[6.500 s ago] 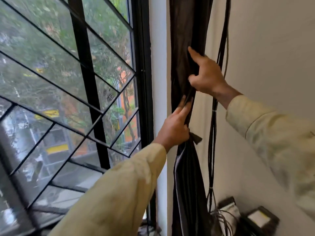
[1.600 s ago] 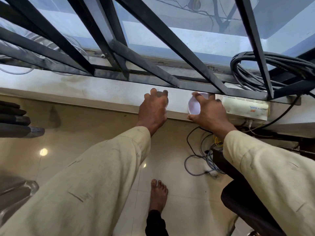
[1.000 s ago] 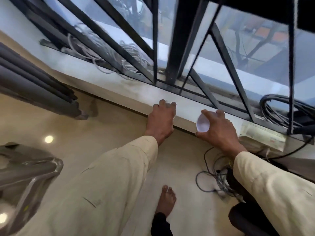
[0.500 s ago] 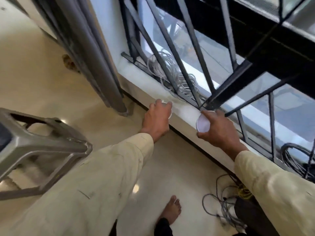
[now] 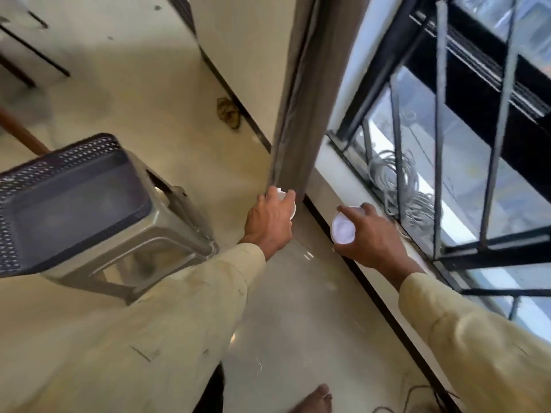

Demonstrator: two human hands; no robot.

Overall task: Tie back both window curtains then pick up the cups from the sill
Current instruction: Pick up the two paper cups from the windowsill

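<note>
Two white cups in hand, both held off the sill!

The right hand (image 5: pixel 371 236) wraps a smooth round white cup (image 5: pixel 343 227), its open mouth showing; the left hand (image 5: pixel 269 223) closes over a second white cup (image 5: pixel 288 201), mostly hidden. Beside them are the pale flat sill (image 5: pixel 334 171), a grey gathered curtain (image 5: pixel 301 120), dark metal window bars (image 5: pixel 438 174) and a perforated stool (image 5: pixel 74 198).

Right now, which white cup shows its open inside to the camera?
The white cup in the right hand; the left hand mostly covers the other cup.
</note>
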